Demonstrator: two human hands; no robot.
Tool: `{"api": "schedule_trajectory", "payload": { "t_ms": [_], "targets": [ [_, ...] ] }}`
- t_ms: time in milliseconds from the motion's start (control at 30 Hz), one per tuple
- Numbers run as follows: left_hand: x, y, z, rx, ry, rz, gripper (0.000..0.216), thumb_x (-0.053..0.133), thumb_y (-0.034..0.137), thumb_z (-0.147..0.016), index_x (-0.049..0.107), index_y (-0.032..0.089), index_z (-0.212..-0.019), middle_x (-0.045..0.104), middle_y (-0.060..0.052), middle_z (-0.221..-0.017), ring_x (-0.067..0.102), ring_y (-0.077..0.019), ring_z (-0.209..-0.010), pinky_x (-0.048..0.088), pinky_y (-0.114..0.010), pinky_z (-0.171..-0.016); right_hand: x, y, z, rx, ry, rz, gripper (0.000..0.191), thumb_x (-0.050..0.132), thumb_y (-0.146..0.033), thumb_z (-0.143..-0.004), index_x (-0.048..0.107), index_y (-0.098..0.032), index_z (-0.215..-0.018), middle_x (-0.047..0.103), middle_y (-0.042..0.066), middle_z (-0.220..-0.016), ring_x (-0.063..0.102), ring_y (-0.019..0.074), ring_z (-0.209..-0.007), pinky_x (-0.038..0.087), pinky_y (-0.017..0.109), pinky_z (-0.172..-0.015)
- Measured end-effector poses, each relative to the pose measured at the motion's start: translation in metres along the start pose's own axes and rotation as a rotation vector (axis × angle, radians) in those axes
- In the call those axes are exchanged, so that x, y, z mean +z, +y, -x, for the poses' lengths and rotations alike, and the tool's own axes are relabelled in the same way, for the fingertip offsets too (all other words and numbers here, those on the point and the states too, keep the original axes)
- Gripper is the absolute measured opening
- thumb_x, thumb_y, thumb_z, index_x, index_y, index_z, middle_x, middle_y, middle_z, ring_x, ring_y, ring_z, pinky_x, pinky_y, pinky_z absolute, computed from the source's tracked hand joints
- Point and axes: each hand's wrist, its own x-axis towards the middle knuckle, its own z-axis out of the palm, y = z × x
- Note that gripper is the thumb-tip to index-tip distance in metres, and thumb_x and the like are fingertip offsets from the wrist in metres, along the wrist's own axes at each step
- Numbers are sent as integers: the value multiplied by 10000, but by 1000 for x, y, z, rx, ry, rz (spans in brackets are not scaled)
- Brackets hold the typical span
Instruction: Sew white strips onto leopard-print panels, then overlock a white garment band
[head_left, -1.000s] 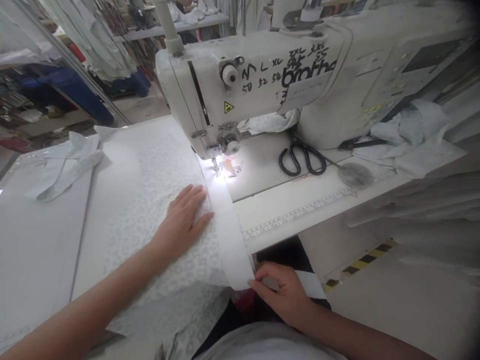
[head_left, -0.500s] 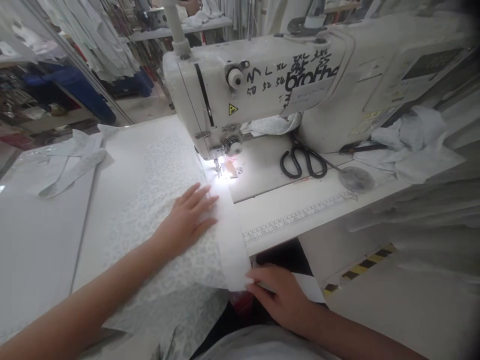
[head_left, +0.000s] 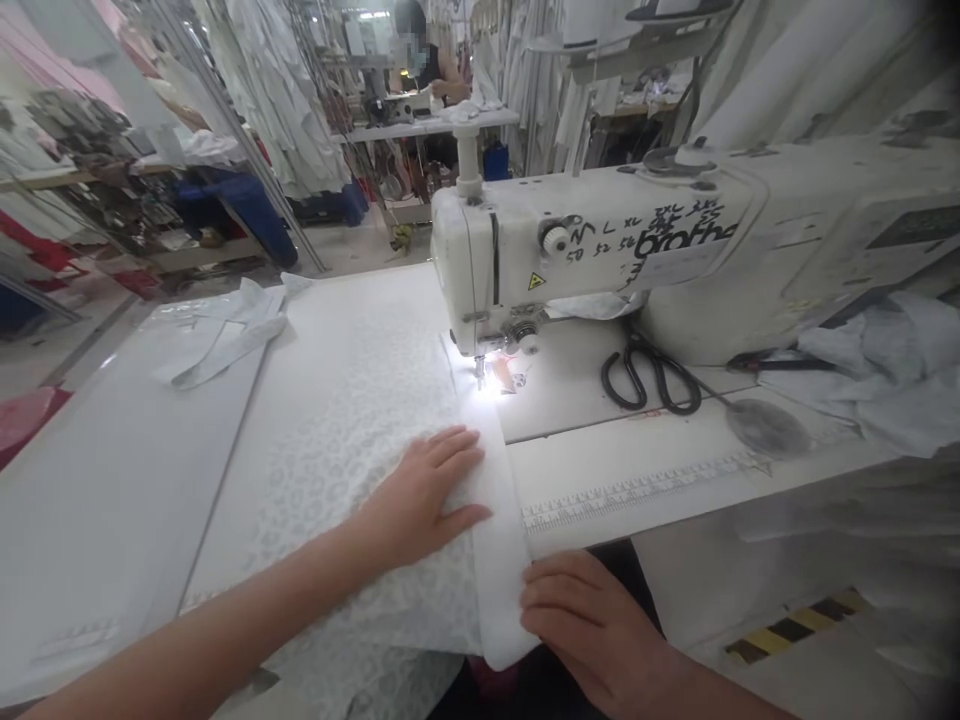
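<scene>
Patterned pale fabric [head_left: 322, 480] with grey leopard-like spots lies on the sewing table, and a plain white strip [head_left: 501, 560] runs along its right edge up to the needle. My left hand [head_left: 427, 490] rests flat on the fabric and the strip's left side, fingers stretched toward the needle. Nearer my body, my right hand [head_left: 592, 620] has its fingers closed at the strip's right edge; the thumb is hidden. The lit presser foot [head_left: 481, 372] of the white sewing machine [head_left: 600, 235] sits at the strip's far end.
Black-handled scissors [head_left: 651, 378] lie under the machine arm. Right of them are a translucent round disc [head_left: 769, 428] and crumpled fabric [head_left: 892, 370]. A printed ruler [head_left: 645, 490] follows the front edge. Fabric scraps [head_left: 232, 340] lie left. A co-worker [head_left: 431, 75] sits at another machine behind.
The view has tilted up and turned left, bringing the co-worker into sight. My right hand's fingers now lie closer together over the strip's edge. My left hand stays flat near the needle.
</scene>
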Motion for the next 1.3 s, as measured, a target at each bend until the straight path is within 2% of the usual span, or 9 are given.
{"api": "schedule_trajectory", "payload": {
  "t_ms": [467, 600, 733, 833, 900, 967, 1033, 1133, 1300],
  "targets": [
    [-17, -56, -56, 65, 65, -89, 471, 449, 448, -845, 395, 189, -1235, 374, -91, -1364, 331, -244, -1253, 310, -431, -1012, -13, 51, -73, 51, -17, 109, 213, 414, -51, -846, 586, -134, -752, 605, 61, -755, 531, 174, -725, 450, 310, -653],
    [-23, -74, -74, 76, 79, -82, 469, 470, 439, -835, 418, 176, -1219, 457, -109, -1262, 393, -251, -1194, 329, -423, -996, -12, 69, -94, 83, -40, 178, 201, 454, -35, -813, 600, -135, -717, 608, 47, -710, 532, 173, -688, 460, 308, -635],
    [-29, -83, -85, 66, 104, -98, 426, 473, 399, -840, 461, 136, -1175, 523, -121, -1149, 467, -242, -1109, 376, -401, -957, -13, 63, -91, 101, 12, 217, 240, 408, -33, -833, 619, -125, -900, 637, 98, -948, 564, 202, -884, 486, 351, -775],
    [-31, -65, -67, 125, 137, -121, 392, 464, 363, -852, 478, 138, -1173, 499, -124, -1222, 419, -244, -1171, 347, -411, -991, -12, 37, -50, 8, 111, 215, 315, 378, -35, -832, 548, -98, -1089, 591, 146, -1057, 526, 223, -992, 470, 375, -833],
    [-26, -38, -39, 206, 58, -119, 454, 480, 422, -837, 461, 177, -1219, 446, -102, -1308, 375, -258, -1217, 331, -437, -1000, -7, 20, -11, -46, 106, 128, 314, 413, -33, -800, 542, -113, -1075, 604, 122, -961, 547, 205, -880, 484, 342, -752],
    [-15, -5, -3, 305, -85, -128, 597, 511, 509, -792, 393, 215, -1297, 397, -79, -1364, 357, -284, -1232, 337, -465, -982, 2, 13, 24, 97, 109, 11, 282, 419, -35, -785, 559, -153, -1000, 603, 82, -880, 550, 170, -763, 481, 299, -669],
    [0, 24, 31, 375, -133, -216, 656, 547, 422, -787, 308, 204, -1357, 365, -81, -1387, 352, -294, -1229, 350, -452, -955, 15, 16, 46, 396, 133, -152, 279, 410, -52, -784, 558, -182, -981, 596, 68, -891, 558, 167, -782, 483, 297, -686],
    [22, 47, 59, 392, -1, -389, 558, 479, 169, -815, 325, 204, -1350, 456, -86, -1293, 425, -275, -1134, 367, -423, -887, 35, 31, 51, 675, 144, -506, 322, 455, -100, -764, 543, -200, -1057, 589, 64, -983, 545, 192, -952, 450, 356, -843],
    [32, 50, 58, 428, 153, -345, 360, 389, 59, -827, 497, 108, -1166, 575, -93, -946, 502, -222, -854, 393, -402, -761, 47, 28, 36, 667, 61, -902, 170, 593, -230, -771, 620, -191, -934, 594, 31, -903, 542, 175, -898, 405, 335, -862]
  ]
}}
